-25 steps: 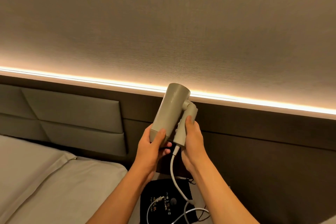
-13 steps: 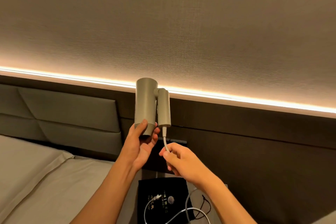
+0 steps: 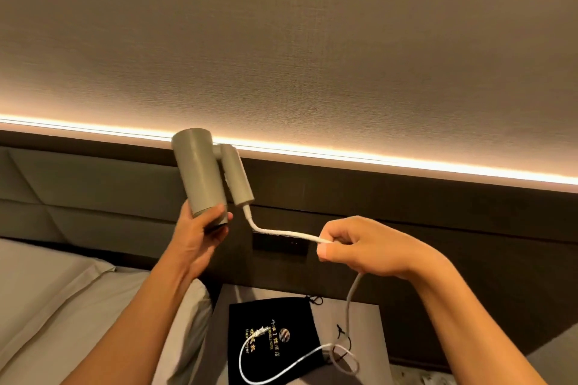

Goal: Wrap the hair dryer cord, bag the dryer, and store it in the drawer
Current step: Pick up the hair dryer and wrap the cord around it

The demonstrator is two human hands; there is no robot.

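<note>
I hold a grey-green hair dryer (image 3: 200, 173) upright in front of the headboard, its handle folded down alongside the barrel. My left hand (image 3: 200, 236) grips the barrel's lower end. Its white cord (image 3: 281, 232) runs from the handle's tip rightward into my right hand (image 3: 366, 247), which is pinched shut on it. Below that hand the cord hangs down and loops over a black drawstring bag (image 3: 269, 337) with gold print, lying flat on the bedside table (image 3: 366, 322). The plug (image 3: 258, 332) rests on the bag. No drawer is visible.
A bed with light sheets (image 3: 62, 306) lies at the lower left, against a padded headboard (image 3: 78, 197). A dark wall switch panel (image 3: 280, 244) sits behind the cord. A lit strip runs along the top of the dark wall panel.
My right hand has let go of the folded handle, slid along the cord and pulled it out to the right. The dryer has shifted left in my left hand.
</note>
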